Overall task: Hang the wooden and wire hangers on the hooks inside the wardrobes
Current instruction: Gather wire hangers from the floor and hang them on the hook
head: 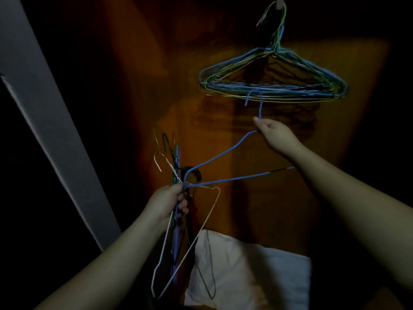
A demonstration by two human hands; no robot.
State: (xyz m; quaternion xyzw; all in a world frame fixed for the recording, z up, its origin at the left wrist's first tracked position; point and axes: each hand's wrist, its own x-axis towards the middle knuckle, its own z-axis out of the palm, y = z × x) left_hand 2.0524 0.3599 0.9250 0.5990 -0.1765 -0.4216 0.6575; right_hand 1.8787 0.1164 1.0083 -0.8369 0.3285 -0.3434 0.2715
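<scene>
Right now, right hand (276, 135) pinches blue wire hanger (223, 156) by its neck, mid-frame, its hook just under hung hanger stack (272, 81) upper right. Left hand (169, 202) grips loose hanger bundle (176, 231) lower centre. White cloth (245, 269) below.

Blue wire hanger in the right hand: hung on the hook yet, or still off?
Off. The right hand pinches the blue hanger by its neck, well below the hook.

A hook (279, 3) at the far upper right of the dim wardrobe back wall (145, 86) carries a bunch of wire hangers (272, 83); they hang against the wood. Near the bottom, a white folded cloth (250, 271) lies on the wardrobe floor; its support is too dark to make out.
</scene>
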